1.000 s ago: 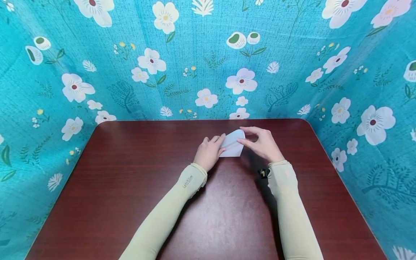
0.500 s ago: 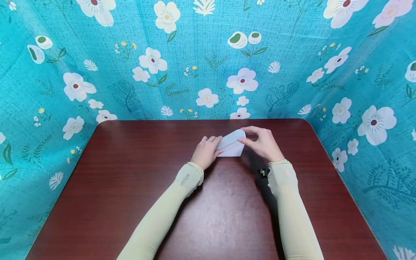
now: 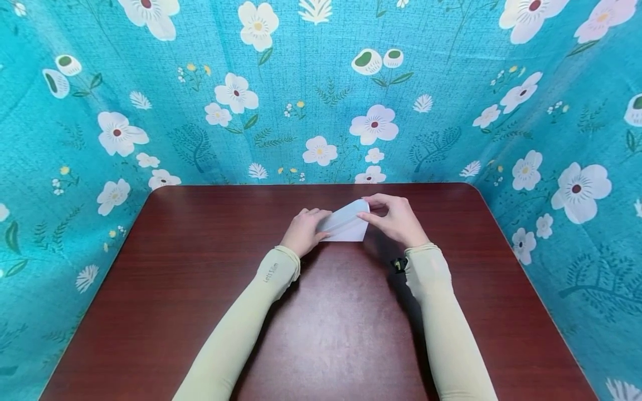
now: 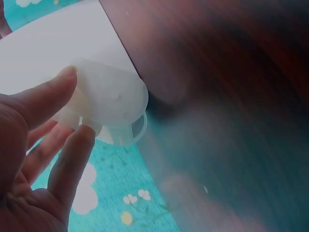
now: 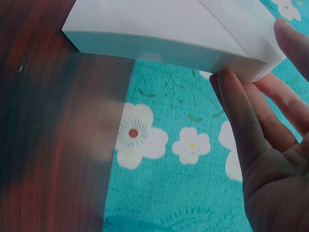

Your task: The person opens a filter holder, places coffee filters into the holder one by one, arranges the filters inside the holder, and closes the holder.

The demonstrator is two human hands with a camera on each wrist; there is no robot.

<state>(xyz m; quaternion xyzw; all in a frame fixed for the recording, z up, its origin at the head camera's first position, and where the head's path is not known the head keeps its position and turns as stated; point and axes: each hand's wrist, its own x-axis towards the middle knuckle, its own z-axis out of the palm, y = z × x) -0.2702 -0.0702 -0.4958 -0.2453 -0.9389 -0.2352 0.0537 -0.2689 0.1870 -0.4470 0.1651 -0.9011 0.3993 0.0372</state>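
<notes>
Both hands hold a white, box-like thing (image 3: pixel 346 220) with a straight lower edge, raised at its far right corner, near the table's far edge. My left hand (image 3: pixel 303 231) grips its left end; in the left wrist view the thumb lies over a rounded, translucent end piece (image 4: pixel 116 92) and the fingers are beneath. Its exact kind cannot be told. On the right end, my right hand (image 3: pixel 393 220) pinches the corner between thumb and fingers. Fine ridges cover part of the thing's upper face (image 5: pixel 164 21) in the right wrist view, above a smooth, pale side.
A dark red-brown wooden table (image 3: pixel 321 323) lies under both arms. Behind and beside it hangs a turquoise curtain (image 3: pixel 301 111) with white flowers. A small black object with a yellow mark (image 3: pixel 398 265) is by the right cuff.
My left hand has shifted left, and more of the white thing shows between the hands. My right hand, still pinching the corner, has moved slightly left in the last half second.
</notes>
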